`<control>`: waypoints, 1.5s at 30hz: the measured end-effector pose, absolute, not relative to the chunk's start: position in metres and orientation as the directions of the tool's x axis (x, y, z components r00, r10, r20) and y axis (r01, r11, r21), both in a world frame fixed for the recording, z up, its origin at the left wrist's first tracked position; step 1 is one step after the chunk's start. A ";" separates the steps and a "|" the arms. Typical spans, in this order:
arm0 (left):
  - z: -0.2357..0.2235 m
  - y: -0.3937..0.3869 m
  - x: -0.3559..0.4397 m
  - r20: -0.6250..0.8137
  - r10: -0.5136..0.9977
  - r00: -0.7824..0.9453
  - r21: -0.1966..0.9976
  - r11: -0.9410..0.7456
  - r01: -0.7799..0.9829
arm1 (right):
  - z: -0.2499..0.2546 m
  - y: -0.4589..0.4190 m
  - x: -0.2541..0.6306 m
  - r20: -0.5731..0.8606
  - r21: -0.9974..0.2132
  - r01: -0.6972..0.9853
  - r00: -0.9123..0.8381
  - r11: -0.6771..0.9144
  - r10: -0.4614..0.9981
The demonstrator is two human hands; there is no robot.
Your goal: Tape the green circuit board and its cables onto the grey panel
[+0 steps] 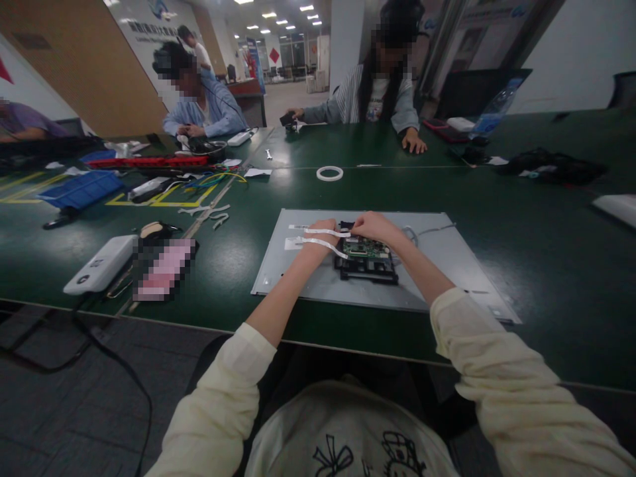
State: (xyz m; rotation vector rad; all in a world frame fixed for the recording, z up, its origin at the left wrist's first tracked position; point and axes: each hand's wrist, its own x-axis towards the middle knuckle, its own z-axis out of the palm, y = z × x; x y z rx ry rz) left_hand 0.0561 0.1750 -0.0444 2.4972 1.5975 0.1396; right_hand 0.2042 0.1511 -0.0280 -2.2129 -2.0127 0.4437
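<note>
A green circuit board (366, 248) sits in a black plastic frame (370, 270) on a grey metal panel (427, 262). Two white ribbon cables lie across my left forearm: an upper ribbon cable (325, 232) and a lower ribbon cable (328, 246), both reaching the board's left side. My right hand (376, 227) is over the board's far edge, its fingers pinched at the end of the upper ribbon cable. At the frame's far left corner is my left hand (324, 227), curled, with its fingertips hidden. A thin grey cable (437, 227) lies on the panel to the right.
A ring of white tape (330, 173) lies beyond the panel. To the left are a white power bank (102, 264), a pink phone (166, 268), white strips (209, 212) and a blue bin (82, 188). Across the green table (223, 265) sit other people; a bottle (497, 109) stands far right.
</note>
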 end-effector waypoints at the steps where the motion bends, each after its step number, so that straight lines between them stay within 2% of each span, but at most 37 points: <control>1: -0.045 0.175 0.056 -0.012 0.906 0.422 0.189 -0.412 0.891 | -0.028 0.151 0.205 -0.139 -0.279 0.954 0.074 -0.111 0.988; 15: -0.044 0.174 0.051 0.010 0.911 0.412 0.153 -0.408 0.900 | -0.031 0.154 0.206 -0.142 -0.225 0.967 0.087 -0.118 0.986; 35: -0.037 0.170 0.039 0.037 0.926 0.375 0.112 -0.377 0.920 | -0.025 0.137 0.227 -0.081 -0.280 0.952 0.103 -0.122 0.991; 38: -0.039 0.172 0.038 0.039 0.925 0.378 0.101 -0.380 0.919 | -0.018 0.121 0.233 -0.060 -0.329 0.942 0.046 -0.064 0.997; 42: -0.040 0.173 0.038 0.041 0.923 0.383 0.107 -0.385 0.917 | -0.016 0.085 0.239 0.062 -0.394 0.902 -0.164 0.176 0.984; 45: -0.037 0.171 0.039 -0.011 0.934 0.358 0.131 -0.353 0.926 | -0.023 0.057 0.242 -0.002 -0.370 0.890 -0.289 0.268 0.957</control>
